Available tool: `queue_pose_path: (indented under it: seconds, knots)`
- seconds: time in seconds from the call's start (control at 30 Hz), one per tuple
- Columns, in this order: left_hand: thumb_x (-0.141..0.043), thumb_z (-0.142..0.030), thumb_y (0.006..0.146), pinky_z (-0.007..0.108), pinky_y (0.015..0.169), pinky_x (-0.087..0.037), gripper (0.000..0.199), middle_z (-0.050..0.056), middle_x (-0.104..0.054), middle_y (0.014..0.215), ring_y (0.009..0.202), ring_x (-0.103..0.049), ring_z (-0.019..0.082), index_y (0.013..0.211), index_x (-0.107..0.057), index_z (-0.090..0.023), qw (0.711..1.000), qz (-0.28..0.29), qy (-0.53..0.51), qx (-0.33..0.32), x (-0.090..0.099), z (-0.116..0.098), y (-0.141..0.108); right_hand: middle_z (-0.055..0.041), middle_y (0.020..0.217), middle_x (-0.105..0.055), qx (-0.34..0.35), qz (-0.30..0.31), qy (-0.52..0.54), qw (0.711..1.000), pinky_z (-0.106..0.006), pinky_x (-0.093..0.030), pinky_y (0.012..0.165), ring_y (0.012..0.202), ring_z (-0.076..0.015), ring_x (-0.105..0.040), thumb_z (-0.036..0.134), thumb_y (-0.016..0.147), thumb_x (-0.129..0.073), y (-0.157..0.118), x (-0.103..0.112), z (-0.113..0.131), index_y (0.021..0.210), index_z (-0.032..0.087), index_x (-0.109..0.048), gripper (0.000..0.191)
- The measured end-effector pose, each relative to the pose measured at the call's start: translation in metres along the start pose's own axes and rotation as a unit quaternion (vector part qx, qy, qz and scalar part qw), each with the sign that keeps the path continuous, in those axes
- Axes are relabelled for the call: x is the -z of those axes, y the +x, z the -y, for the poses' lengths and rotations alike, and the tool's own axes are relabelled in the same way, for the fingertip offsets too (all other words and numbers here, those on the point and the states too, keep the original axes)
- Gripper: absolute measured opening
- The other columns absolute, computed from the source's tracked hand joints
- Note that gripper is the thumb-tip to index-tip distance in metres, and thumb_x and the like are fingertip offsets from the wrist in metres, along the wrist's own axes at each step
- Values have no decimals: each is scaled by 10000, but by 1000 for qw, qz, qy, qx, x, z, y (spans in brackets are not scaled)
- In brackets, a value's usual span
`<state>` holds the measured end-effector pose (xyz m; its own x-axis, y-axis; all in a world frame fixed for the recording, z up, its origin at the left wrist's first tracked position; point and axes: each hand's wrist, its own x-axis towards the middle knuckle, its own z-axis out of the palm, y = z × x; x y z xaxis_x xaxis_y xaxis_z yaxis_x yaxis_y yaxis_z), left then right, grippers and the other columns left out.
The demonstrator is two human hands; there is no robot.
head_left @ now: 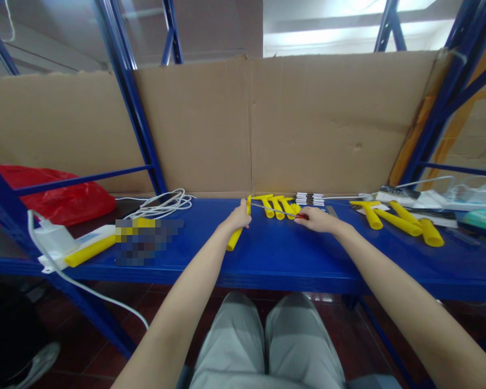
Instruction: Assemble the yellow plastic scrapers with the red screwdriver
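My left hand (238,217) is closed around a yellow T-shaped handle (234,240), its wide end up and its grip pointing down toward me. In my right hand (319,219) is a screwdriver (281,211) with a reddish grip and a long metal shaft. The shaft points left, its tip at the head of the held yellow piece; exact contact is too small to tell. Behind the shaft, several yellow T-shaped handles (276,207) lie in a row on the blue shelf (283,254). Beside them sits a stack of small white-and-dark strips (310,199).
More yellow handles (399,222) lie to the right, near papers and white cables. On the left are a white power strip (99,233), a charger (56,237), a coiled cable (166,205), a red bag (65,194) and a pixelated patch. A cardboard panel (308,124) stands behind.
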<state>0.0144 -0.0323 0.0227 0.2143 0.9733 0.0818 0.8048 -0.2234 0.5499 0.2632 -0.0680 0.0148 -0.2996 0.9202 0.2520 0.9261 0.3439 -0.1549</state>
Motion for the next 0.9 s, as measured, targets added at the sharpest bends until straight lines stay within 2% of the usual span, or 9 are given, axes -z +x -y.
queue_pose_path:
  seconds: [0.17, 0.3, 0.4, 0.5, 0.63, 0.73, 0.9]
  knots:
    - [-476, -38, 744, 241, 591, -471, 485, 108, -668, 794, 677, -649, 192, 1198, -323, -119, 1000, 4, 10, -2, 1, -1, -1, -62, 777, -655, -51, -65, -85, 993, -247, -343, 549, 695, -192, -590, 337, 793, -535, -4, 2, 6, 831, 200, -549, 144]
    - [-480, -40, 743, 245, 607, -471, 487, 125, -672, 844, 712, -655, 198, 1196, -321, -124, 1000, 5, 15, 0, 2, -1, 0, -91, 844, -659, -50, -48, -92, 993, -252, -350, 561, 727, -200, -600, 367, 835, -482, -5, 2, 9, 900, 191, -541, 197]
    - [-468, -42, 748, 250, 603, -473, 499, 149, -671, 880, 699, -656, 201, 1215, -306, -113, 1000, 9, 12, -3, 2, 0, 0, -108, 882, -656, -27, -30, -87, 995, -251, -379, 610, 750, -188, -602, 331, 877, -413, -4, 2, 9, 860, 179, -563, 215]
    - [-465, -40, 749, 261, 604, -476, 502, 144, -674, 845, 675, -655, 206, 1220, -305, -107, 1000, 9, 8, -7, 1, 0, 0, -114, 914, -655, -17, -51, -122, 991, -255, -386, 643, 797, -198, -600, 306, 851, -462, -5, 4, 10, 839, 177, -577, 173]
    - [-469, -47, 749, 266, 614, -483, 502, 139, -673, 851, 672, -655, 204, 1219, -305, -110, 1000, 5, 13, -11, 0, 2, 1, -90, 868, -669, -62, -62, -155, 984, -259, -361, 587, 785, -216, -610, 336, 825, -493, -7, 6, 13, 903, 195, -573, 180]
    - [-468, -48, 746, 257, 617, -484, 507, 134, -672, 865, 669, -654, 193, 1220, -300, -113, 1000, 7, 16, -15, 0, 2, 1, -102, 835, -671, -84, -48, -136, 986, -262, -352, 563, 753, -224, -613, 385, 820, -495, -7, 5, 12, 914, 176, -575, 243]
    - [-466, -48, 746, 250, 610, -482, 510, 130, -671, 873, 663, -651, 186, 1222, -299, -117, 1000, 10, 17, -10, 1, 1, 1, -83, 778, -661, -33, 19, -20, 999, -252, -378, 564, 660, -178, -591, 366, 877, -389, -2, 3, 7, 760, 179, -588, 297]
